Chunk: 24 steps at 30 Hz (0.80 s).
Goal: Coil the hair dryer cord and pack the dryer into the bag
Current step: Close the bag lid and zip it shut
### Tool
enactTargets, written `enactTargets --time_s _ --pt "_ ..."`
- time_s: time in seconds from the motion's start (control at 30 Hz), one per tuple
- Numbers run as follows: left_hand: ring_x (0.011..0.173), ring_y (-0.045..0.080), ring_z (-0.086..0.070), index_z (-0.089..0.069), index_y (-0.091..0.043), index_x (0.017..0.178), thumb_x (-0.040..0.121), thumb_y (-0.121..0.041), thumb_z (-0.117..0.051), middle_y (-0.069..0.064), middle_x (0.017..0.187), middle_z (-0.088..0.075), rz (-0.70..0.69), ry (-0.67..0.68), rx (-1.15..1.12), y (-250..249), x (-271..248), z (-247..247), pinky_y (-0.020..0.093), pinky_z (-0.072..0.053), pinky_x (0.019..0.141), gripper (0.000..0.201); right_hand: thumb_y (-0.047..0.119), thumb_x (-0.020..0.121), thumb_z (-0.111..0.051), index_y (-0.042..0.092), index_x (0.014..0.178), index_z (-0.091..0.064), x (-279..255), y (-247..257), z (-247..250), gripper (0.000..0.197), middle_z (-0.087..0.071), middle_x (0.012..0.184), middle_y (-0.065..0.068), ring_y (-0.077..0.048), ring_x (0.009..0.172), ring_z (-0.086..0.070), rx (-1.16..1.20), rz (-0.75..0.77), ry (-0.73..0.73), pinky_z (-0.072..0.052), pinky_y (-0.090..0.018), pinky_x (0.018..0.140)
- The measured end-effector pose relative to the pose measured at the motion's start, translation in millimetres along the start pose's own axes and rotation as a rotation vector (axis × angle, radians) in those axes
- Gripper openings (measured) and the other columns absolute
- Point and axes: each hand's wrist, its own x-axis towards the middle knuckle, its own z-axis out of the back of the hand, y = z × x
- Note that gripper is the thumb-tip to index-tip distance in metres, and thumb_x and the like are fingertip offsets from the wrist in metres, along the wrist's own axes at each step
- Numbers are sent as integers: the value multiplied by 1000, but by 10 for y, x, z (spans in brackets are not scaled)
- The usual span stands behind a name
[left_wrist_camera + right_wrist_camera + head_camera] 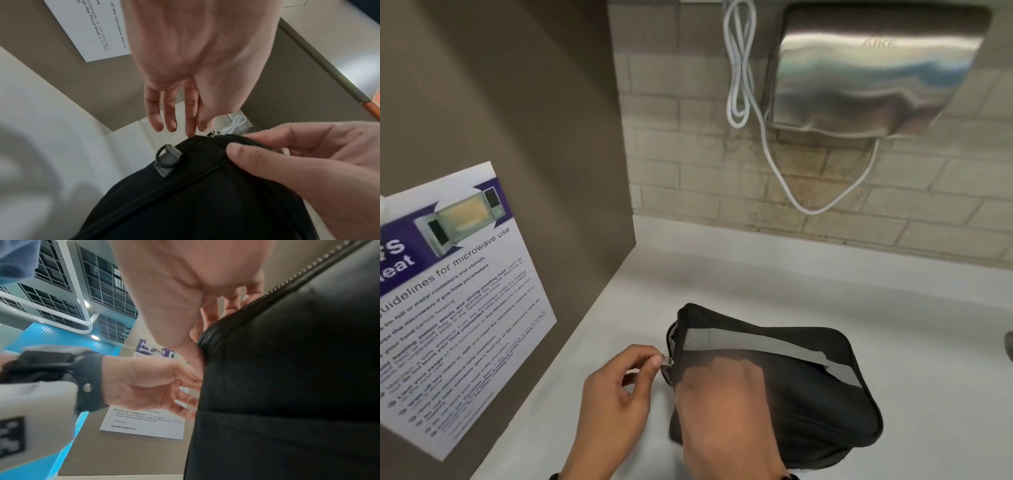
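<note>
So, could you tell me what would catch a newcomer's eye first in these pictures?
Low on the white counter lies a black zippered bag; the left hand pinches its zipper pull while the right hand holds the bag. Above, a steel hand dryer hangs on the tiled wall, white cable looped beside it.

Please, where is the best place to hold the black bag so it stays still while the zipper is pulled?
Probably the top edge of the black bag beside the zipper pull, from the right, as the right hand does. The left hand pinches the pull at the left corner, so holding the fabric next to it resists the tug.
</note>
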Motion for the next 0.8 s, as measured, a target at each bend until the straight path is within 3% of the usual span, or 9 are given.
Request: enactTargets --time_s 0.1,0.2,0.33,0.5,0.6,0.67,0.8 --pt "89 4 -68 -72 -29 85 92 -15 -65 -18 88 -74 -17 27 -12 1 111 -21 16 -55 74 18 5 68 -73 10 60 -63 -9 48 11 14 -64 67 -5 -26 74 -44 -48 -23 11 -38 -41 71" --pt "93 6 -69 -72 -25 89 93 -15 -63 -14 93 -75 -53 65 -31 -8 239 -54 24 -57 79 15 6 72 -68 11 58 -62 1 94 28 16 -63 66 -5 -25 73 -44 -79 -42 26 -38 -40 72" --pt "95 11 -71 -70 -20 92 96 -14 -58 -8 99 -74 -26 86 -114 2 362 -115 34 -59 84 13 11 66 -74 15 55 -62 1 101 35 16 -64 66 -1 -22 72 -47 -33 -62 77 -38 -39 73" --pt "90 15 -72 -66 -13 92 98 -11 -55 -6 88 -73 41 107 -236 -73 378 -171 26 -61 76 13 18 64 -79 19 64 -68 37 90 65 11 -69 75 2 -22 81 -51 21 -115 118 -38 -39 77" --pt "97 16 -72 -66 -19 100 94 -22 -57 -3 98 -75 50 126 -249 -3 362 -147 31 -58 84 11 37 62 -78 24 87 -71 25 -9 232 29 -71 98 0 -23 95 -52 147 -141 89 -39 -39 83" --pt "101 13 -72 -64 -26 106 89 -32 -58 -2 106 -75 115 120 -271 70 322 -101 33 -55 89 19 51 70 -71 26 99 -68 -24 -208 411 38 -65 109 1 -21 103 -52 252 -194 46 -40 -37 89" --pt "99 19 -72 -61 -25 110 84 -31 -58 0 108 -75 239 152 -237 269 153 19 41 -54 93 27 29 76 -65 14 84 -72 -301 -740 806 18 -67 95 -2 -24 93 -59 360 -495 -213 -42 -28 87"
